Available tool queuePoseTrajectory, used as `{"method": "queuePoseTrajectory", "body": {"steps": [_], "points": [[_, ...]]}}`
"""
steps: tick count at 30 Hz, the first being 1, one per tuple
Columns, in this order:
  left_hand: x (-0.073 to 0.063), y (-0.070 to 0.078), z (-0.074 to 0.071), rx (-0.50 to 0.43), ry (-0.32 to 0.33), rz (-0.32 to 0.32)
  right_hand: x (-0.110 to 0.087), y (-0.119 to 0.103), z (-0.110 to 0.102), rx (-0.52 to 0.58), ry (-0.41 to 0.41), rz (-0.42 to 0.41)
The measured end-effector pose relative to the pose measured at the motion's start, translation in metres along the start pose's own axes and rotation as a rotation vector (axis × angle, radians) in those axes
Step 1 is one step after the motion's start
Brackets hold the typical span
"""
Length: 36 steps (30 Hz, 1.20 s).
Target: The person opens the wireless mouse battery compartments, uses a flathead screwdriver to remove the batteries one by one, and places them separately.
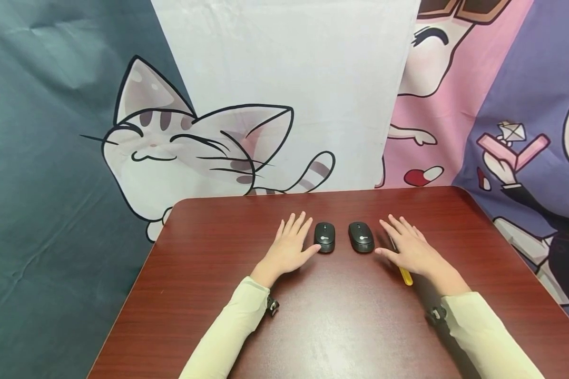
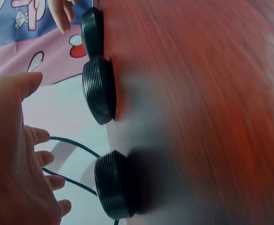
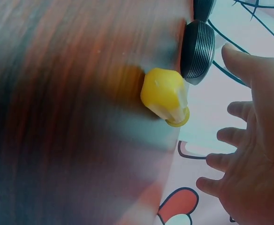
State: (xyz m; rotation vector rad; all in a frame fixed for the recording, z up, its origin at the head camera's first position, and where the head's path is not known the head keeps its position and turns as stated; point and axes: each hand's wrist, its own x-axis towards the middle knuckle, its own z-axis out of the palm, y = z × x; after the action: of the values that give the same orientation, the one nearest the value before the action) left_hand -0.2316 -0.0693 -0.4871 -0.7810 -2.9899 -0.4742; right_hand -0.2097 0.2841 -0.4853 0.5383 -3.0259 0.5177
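Observation:
My left hand (image 1: 288, 246) is held over the table with fingers spread, its thumb overlapping the near end of a black computer mouse (image 1: 324, 237) in the head view. A second black mouse (image 1: 361, 237) lies just right of the first. Below the left hand, the left wrist view shows a third black mouse (image 2: 114, 185), hidden from the head camera. My right hand (image 1: 410, 251) hovers with straight, spread fingers over a slim yellow-ended object (image 1: 405, 276), partly covered by it. Its rounded yellow end (image 3: 163, 93) faces the right wrist camera. Neither hand grips anything.
The reddish-brown wooden table (image 1: 341, 326) has rounded far corners. Behind its far edge hangs a cloth backdrop (image 1: 284, 68) with a cartoon cat and other figures. A small black wrist camera (image 1: 272, 305) sits at the left cuff, another (image 1: 437, 315) at the right.

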Motion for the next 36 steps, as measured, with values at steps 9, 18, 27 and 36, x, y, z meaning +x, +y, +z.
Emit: {"method": "queuePoseTrajectory", "body": {"steps": [9,18,27,36], "points": [[0.009,0.015,0.008,0.017,-0.019,0.031,0.001,-0.001,0.003,0.010,-0.024,-0.003],[0.018,0.029,0.014,0.054,-0.035,0.050,0.002,-0.003,0.004,0.008,-0.034,-0.019],[0.028,0.043,0.023,0.090,-0.055,0.053,0.004,0.001,0.011,0.004,-0.028,-0.023],[0.035,0.059,0.032,0.188,-0.082,0.084,0.007,-0.001,0.015,-0.008,-0.027,-0.030]]}}
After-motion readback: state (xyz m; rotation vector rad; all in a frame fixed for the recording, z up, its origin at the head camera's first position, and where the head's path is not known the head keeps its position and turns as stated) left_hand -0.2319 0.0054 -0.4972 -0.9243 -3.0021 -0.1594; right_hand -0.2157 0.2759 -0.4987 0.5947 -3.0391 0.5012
